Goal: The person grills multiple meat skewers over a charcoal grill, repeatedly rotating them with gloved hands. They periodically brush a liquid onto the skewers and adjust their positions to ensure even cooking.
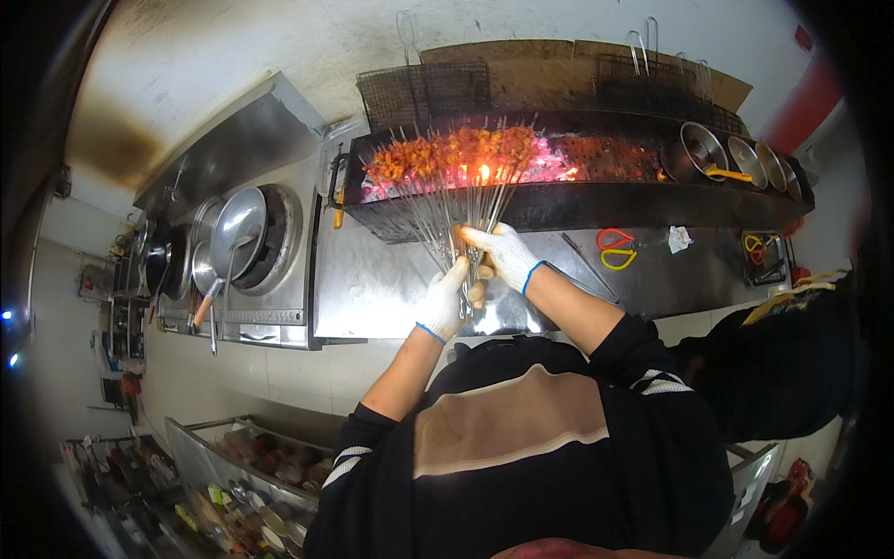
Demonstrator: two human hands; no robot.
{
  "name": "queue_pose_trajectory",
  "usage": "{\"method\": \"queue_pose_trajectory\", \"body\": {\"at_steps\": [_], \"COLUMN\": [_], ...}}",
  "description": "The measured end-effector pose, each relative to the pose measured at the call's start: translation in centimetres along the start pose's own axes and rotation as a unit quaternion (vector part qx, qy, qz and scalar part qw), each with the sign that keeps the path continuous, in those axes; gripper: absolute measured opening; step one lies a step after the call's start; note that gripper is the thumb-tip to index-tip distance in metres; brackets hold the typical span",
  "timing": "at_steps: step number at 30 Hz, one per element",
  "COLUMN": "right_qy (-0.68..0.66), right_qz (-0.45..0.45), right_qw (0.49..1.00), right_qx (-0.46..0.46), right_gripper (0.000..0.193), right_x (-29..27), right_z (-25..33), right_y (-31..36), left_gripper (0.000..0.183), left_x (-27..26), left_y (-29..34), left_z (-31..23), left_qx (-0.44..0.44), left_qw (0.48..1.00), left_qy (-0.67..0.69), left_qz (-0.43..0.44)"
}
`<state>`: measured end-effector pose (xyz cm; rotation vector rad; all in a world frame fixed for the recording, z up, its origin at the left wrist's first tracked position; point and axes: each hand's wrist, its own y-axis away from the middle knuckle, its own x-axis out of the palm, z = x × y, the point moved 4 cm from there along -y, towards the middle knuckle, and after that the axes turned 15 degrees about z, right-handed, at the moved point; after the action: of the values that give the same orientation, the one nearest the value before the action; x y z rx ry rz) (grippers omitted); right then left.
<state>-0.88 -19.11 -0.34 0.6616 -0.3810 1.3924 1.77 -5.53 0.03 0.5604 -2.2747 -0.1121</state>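
Both my hands wear white gloves with blue cuffs. My left hand (447, 300) is closed round the lower ends of a thick bunch of metal skewers (438, 219). Just above and to the right, my right hand (503, 253) also grips the bunch, its fingers wrapped across the rods. The skewers fan out away from me. Reddish-orange pieces of meat (452, 154) on their far ends lie over the glowing coals and flame of a long black charcoal grill (596, 207).
Red-and-yellow-handled scissors (616, 250) and a crumpled white tissue (680, 239) lie on the steel counter (372, 289). Metal pans (705, 149) sit at the grill's right end; wire grill baskets (424, 93) stand behind. A wok (238, 228) is left; a dark-clothed person (782, 363) stands right.
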Motion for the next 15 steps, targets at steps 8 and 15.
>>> {"method": "queue_pose_trajectory", "body": {"at_steps": [8,15], "right_qy": [-0.077,-0.032], "right_qz": [0.077,0.029], "right_qw": [0.994,0.999], "right_qx": [0.017,-0.011], "right_gripper": [0.027,0.027], "right_x": [-0.5,-0.9], "right_z": [-0.5,0.3], "right_y": [-1.2,0.0], "left_gripper": [0.03,0.031], "left_x": [0.6,2.6], "left_y": [-0.3,-0.4], "left_z": [1.1,2.3], "left_qx": [-0.004,0.043], "left_qw": [1.0,0.992], "left_qy": [0.02,0.116], "left_qz": [-0.008,0.006]}}
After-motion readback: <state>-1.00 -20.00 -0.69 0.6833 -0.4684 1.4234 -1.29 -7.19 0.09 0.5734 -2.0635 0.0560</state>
